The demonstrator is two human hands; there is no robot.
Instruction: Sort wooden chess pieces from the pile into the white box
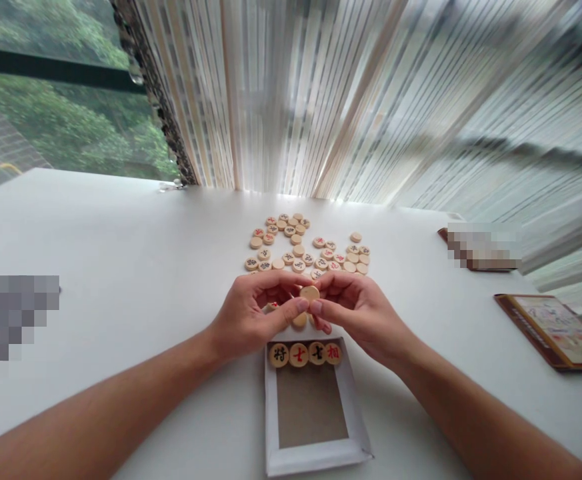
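Note:
Both hands meet above the near edge of the scattered pieces. Between their fingertips is a round wooden piece [309, 294] with a plain face towards me. My left hand [258, 310] pinches its left side, and my right hand [355, 307] pinches its right side. Just below the hands lies a white-rimmed box [271, 427] with a brown bottom. Along its far end sit several round pieces [299, 355] in a row, with black and red characters facing up. Beyond the hands, many wooden pieces [298, 265] are spread out, some face up and others plain; my hands hide part of them.
On the white table [161, 253], a brown-edged booklet or box [555, 330] lies at the right, with another flat item [481, 250] behind it, partly pixelated. A pixelated grey object [5, 320] is at the left. String curtains [291, 100] hang along the far edge.

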